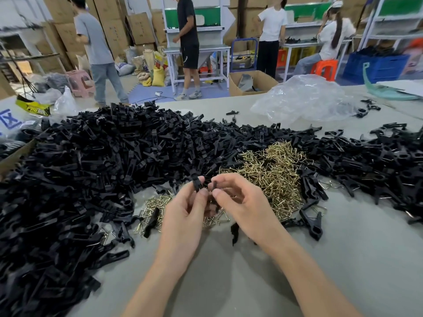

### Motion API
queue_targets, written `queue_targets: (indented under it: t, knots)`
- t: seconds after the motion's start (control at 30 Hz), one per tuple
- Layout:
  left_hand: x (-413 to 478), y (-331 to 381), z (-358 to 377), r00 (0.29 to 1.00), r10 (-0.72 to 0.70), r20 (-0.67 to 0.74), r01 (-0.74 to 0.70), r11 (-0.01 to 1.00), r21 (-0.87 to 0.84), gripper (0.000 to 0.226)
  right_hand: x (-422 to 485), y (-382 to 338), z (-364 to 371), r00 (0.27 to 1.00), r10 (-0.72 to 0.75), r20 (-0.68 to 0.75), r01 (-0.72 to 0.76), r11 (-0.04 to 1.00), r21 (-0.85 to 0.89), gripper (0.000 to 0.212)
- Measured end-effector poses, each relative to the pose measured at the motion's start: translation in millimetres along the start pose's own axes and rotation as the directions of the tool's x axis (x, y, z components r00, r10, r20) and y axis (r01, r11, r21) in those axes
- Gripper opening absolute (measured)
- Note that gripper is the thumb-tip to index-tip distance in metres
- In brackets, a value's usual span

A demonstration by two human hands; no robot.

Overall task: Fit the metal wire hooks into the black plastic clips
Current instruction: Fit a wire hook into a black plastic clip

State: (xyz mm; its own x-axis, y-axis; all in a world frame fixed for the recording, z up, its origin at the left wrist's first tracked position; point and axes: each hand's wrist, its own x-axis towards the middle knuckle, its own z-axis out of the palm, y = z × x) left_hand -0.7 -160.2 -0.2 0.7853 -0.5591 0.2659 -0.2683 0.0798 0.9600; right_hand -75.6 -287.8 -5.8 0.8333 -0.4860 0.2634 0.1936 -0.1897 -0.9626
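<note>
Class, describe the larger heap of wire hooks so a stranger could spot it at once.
Start at the grey table banked with black clips. Beyond the right hand lies the larger heap of wire hooks: brassy, and far bigger than the thin scatter by the left hand.

matt black plastic clips (pixel 91 161), shiny brass-toned wire hooks (pixel 274 170)

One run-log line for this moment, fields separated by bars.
left hand: pinches clip | right hand: pinches black part | hook in clip: cannot tell | hook pile: on table
</note>
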Motion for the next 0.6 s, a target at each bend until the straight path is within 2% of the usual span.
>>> queue_targets:
  t: [0.1,0.17,0.23,0.27,0.37,0.47,0.6]
  knots:
    - [3.3,-2.3,-3.7,0.996,0.047,-0.082,-0.040,0.996,0.082,0.032,2.8,-0.3,-3.7,0.998,0.037,-0.056,-0.031,0.995,0.096,0.018]
    - [3.6,-5.9,-6.0,0.992,0.057,-0.117,-0.042,0.991,0.129,0.024,4.0,-0.4,-6.4,0.995,0.069,-0.078,-0.053,0.980,0.193,0.018]
    - [2.1,-8.8,-6.5,0.993,0.021,-0.114,-0.005,0.990,0.142,0.018,5.1,-0.8,-8.3,0.991,0.112,-0.079,-0.084,0.951,0.298,0.019]
    - [0.8,-9.1,-6.3,0.994,0.000,-0.108,0.015,0.989,0.147,0.022,5.4,-0.7,-8.9,0.989,0.126,-0.079,-0.093,0.941,0.327,0.019]
    - [-3.4,-6.9,-4.5,0.997,0.047,-0.066,-0.034,0.982,0.187,0.047,6.5,0.5,-9.3,0.987,0.138,-0.082,-0.100,0.927,0.360,0.021]
    - [-5.7,-4.7,-2.8,0.993,0.115,-0.037,-0.103,0.966,0.236,0.037,7.1,2.2,-8.3,0.987,0.137,-0.087,-0.096,0.925,0.367,0.025]
    - [-4.8,-3.8,-1.2,0.996,0.072,-0.052,-0.061,0.982,0.180,0.033,7.4,3.4,-7.7,0.989,0.121,-0.088,-0.085,0.940,0.331,0.033]
